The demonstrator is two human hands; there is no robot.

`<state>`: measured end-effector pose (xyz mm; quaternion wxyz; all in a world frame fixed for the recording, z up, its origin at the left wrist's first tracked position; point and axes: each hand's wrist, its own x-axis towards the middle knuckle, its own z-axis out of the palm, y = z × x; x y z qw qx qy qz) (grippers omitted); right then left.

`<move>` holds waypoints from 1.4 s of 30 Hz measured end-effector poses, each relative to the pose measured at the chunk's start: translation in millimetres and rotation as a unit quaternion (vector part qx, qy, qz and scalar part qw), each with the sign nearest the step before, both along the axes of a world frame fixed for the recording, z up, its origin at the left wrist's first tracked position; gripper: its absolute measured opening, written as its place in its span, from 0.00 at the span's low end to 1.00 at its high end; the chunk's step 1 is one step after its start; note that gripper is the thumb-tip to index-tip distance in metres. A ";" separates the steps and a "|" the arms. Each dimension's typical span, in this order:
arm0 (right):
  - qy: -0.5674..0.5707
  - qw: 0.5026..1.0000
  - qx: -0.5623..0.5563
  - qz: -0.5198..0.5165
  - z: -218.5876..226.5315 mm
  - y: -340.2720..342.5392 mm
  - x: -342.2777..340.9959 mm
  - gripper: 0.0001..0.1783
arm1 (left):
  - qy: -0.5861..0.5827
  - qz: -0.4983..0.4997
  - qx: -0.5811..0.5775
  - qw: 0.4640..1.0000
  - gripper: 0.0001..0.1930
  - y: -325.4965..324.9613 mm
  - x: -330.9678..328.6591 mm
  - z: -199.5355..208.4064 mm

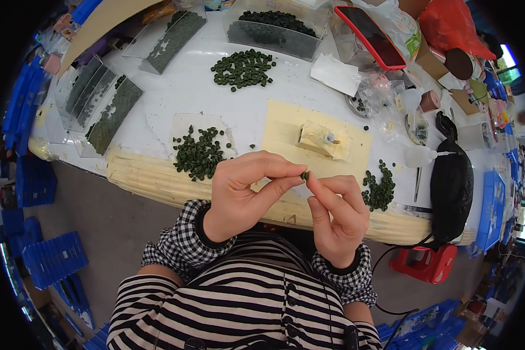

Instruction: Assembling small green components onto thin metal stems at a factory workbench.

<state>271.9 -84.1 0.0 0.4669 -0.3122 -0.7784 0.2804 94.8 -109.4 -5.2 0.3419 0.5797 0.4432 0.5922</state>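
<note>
Between my two hands, over the table's front edge, is a small dark green round piece [305, 175]. My left hand [245, 189] pinches it between thumb and fingertips. The index fingertip of my right hand [338, 216] touches its other side; the right fingers are partly curled. Left of my left hand lies a heap of similar dark green pieces [198, 153]. A smaller heap [379, 186] lies right of my right hand. Beyond the hands, a yellowish block with a small peg [324, 140] stands on a yellow sheet [280, 119].
Another green heap [242, 69] lies farther back, before a clear bin [274, 42] of dark pieces. Clear trays [114, 114] stand at the left. A red-cased phone [370, 38], a white squeeze bottle [420, 156], tweezers [417, 184] and a black mesh pouch [452, 186] are on the right.
</note>
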 end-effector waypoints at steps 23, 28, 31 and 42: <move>-0.004 1.000 0.002 -0.011 0.8 -3.1 -0.9 0.21 | 0.040 0.005 0.039 0.998 0.11 1.4 1.9 1.0; -0.005 1.000 -0.007 -0.011 0.6 -3.7 -0.6 0.21 | 0.035 0.003 0.035 0.999 0.11 1.1 2.0 -0.8; -0.002 1.000 -0.010 -0.004 -0.3 -2.1 0.8 0.21 | 0.023 -0.002 0.024 0.999 0.12 1.0 1.9 -0.5; -0.007 1.000 0.003 -0.012 -0.1 -1.2 1.4 0.21 | 0.079 0.041 0.090 0.992 0.12 2.3 3.4 -1.3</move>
